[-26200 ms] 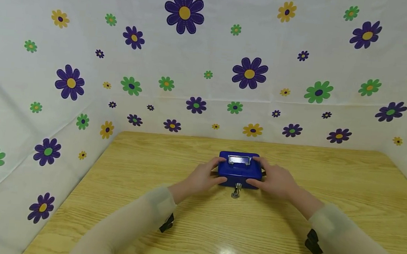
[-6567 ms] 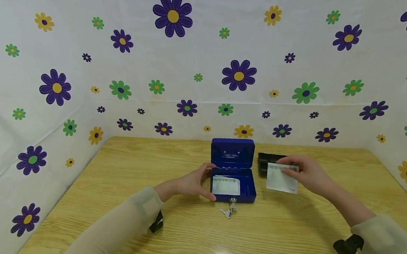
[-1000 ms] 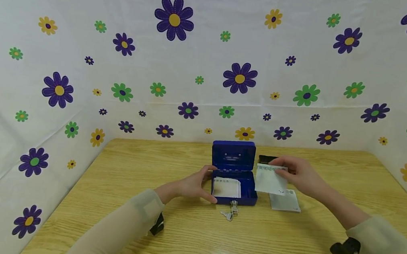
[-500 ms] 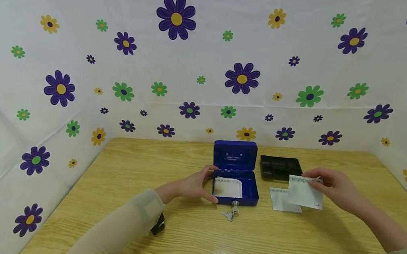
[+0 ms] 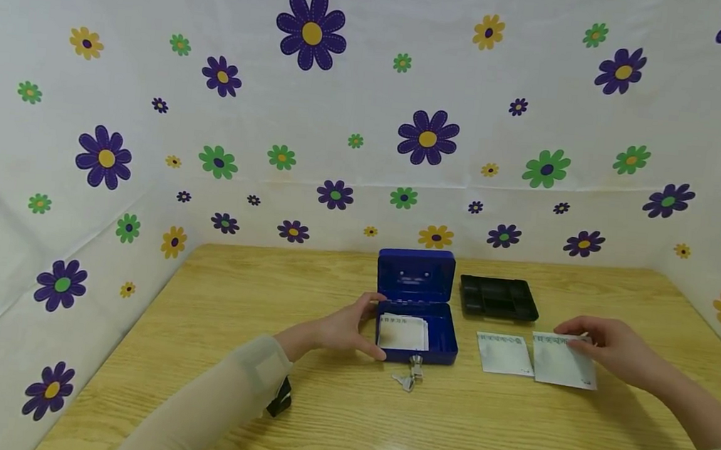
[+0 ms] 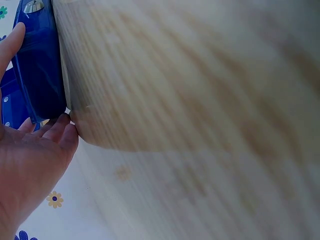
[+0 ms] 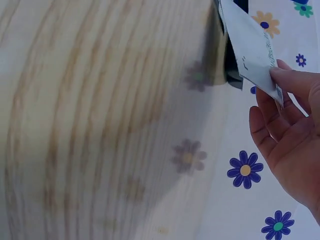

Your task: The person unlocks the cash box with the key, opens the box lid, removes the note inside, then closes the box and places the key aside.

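Observation:
An opened blue cash box stands on the table with its lid raised at the back. My left hand grips its left end, thumb at the front corner and fingers at the rear. In the left wrist view the thumb lies against the blue wall. Inside lies a stack of whitish paper notes. My right hand pinches a pale paper note with printed characters along its top, low over the table. A similar note lies flat just left of it.
Keys hang from the lock at the box's front. A black compartment tray sits right of the box, behind the notes. A flowered white cloth encloses the wooden table.
The box, closed at first, was opened, and the tray now stands beside it. One note was laid down. The second has moved right from beside the box and down toward the table.

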